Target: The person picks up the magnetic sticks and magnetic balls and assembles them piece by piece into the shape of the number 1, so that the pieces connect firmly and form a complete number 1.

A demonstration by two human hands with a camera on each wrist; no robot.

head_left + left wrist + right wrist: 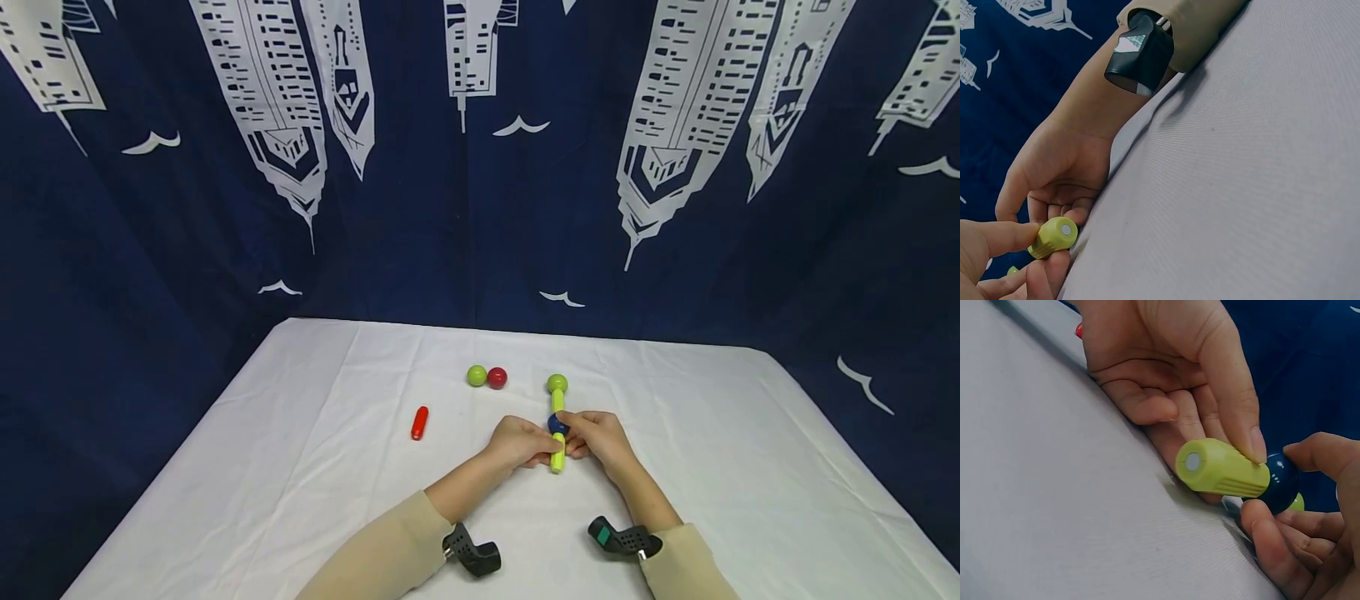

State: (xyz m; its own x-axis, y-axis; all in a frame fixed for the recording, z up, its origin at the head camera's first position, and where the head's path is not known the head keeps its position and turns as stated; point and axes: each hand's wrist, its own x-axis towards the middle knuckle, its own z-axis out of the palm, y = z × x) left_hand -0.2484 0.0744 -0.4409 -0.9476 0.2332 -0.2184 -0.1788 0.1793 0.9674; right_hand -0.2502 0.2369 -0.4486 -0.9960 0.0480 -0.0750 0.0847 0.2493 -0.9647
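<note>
Head view: left hand [517, 440] is pinching near rod [557, 463], right hand [597, 437] blue ball [554, 425], apparently joining the 2, next likely requiring careful release.

No lettering, no numbers — none legible

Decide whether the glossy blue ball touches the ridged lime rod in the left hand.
Touching: the right wrist view shows the ridged lime rod ending against the glossy blue ball, no gap between.

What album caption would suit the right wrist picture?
Left fingers pinch a lime rod that meets a blue ball held by right fingers.
</note>
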